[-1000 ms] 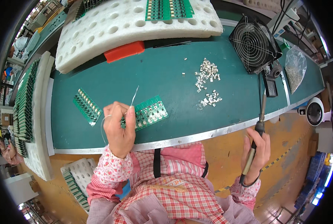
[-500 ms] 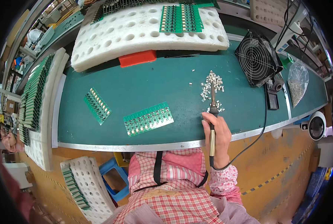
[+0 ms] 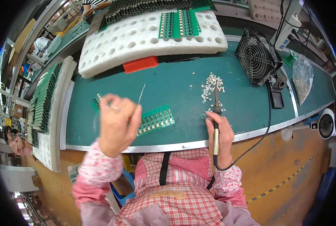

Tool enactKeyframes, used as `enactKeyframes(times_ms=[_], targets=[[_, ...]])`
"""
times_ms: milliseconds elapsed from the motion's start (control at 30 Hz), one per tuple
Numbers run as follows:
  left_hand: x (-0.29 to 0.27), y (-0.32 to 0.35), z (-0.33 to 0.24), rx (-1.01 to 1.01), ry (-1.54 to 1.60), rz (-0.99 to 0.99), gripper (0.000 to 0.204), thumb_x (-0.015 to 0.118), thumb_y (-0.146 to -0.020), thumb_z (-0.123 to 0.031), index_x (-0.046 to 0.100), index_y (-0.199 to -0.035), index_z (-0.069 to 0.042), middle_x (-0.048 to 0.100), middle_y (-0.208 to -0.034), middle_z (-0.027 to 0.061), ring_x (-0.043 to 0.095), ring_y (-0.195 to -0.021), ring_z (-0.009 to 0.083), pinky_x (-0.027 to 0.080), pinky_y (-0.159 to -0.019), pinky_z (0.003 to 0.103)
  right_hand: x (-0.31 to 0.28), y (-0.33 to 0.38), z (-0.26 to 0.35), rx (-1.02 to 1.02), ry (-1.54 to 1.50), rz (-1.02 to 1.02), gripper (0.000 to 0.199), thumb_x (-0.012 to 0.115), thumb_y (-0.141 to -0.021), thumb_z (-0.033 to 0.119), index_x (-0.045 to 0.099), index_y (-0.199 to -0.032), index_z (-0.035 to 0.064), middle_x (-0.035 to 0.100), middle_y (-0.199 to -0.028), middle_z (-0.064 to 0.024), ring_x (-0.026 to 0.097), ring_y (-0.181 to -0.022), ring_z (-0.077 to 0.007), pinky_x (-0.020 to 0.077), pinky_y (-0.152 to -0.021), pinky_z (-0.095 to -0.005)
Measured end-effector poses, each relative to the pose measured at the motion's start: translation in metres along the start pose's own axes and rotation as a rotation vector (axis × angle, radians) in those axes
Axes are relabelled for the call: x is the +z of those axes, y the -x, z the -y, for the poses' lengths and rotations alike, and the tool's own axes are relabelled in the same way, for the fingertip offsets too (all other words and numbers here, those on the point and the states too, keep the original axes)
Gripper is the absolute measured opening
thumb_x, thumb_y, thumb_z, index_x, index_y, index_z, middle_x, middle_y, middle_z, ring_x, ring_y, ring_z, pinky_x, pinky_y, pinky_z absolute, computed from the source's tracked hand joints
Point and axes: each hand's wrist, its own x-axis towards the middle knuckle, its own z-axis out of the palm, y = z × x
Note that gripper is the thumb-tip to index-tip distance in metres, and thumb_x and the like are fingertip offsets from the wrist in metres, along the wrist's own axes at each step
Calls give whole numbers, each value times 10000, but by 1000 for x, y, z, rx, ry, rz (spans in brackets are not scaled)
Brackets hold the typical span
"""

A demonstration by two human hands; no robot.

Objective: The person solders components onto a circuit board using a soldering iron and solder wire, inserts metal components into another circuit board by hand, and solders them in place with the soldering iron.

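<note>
Soldering step in hand: right hand [image 3: 221,132] gripping soldering iron [image 3: 216,113] lower centre-right beside loose metal parts [image 3: 212,86], left hand [image 3: 116,122] pinching solder wire [image 3: 141,94] above green circuit board [image 3: 155,119]; next likely tip and wire brought onto board.

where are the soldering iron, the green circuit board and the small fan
soldering iron [image 3: 216,130], head view, on its handle above the fist
green circuit board [image 3: 158,119], head view, board's middle
small fan [image 3: 256,57], head view, grille centre
</note>
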Motion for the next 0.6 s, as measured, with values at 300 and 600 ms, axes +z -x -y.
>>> enactKeyframes(times_ms=[300, 600], targets=[[66, 41, -9, -249, 224, 76, 380, 861, -626, -207, 527, -760, -86, 646, -1100, 83, 575, -1025, 297, 374, -891, 413, 2, 10, 2, 115, -66, -18, 291, 705, -818, -14, 617, -1093, 18, 639, -778, -100, 626, -666, -203, 501, -620, -308], [63, 28, 15, -118, 538, 314, 290, 819, -664, -98, 561, -791, -65, 663, -1134, 86, 589, -1063, 300, 414, -897, 393, 1, 26, 26, 336, -301, 86, 184, 659, -846, 0, 593, -1017, -12, 686, -832, -127, 693, -677, -165, 529, -603, -254]])
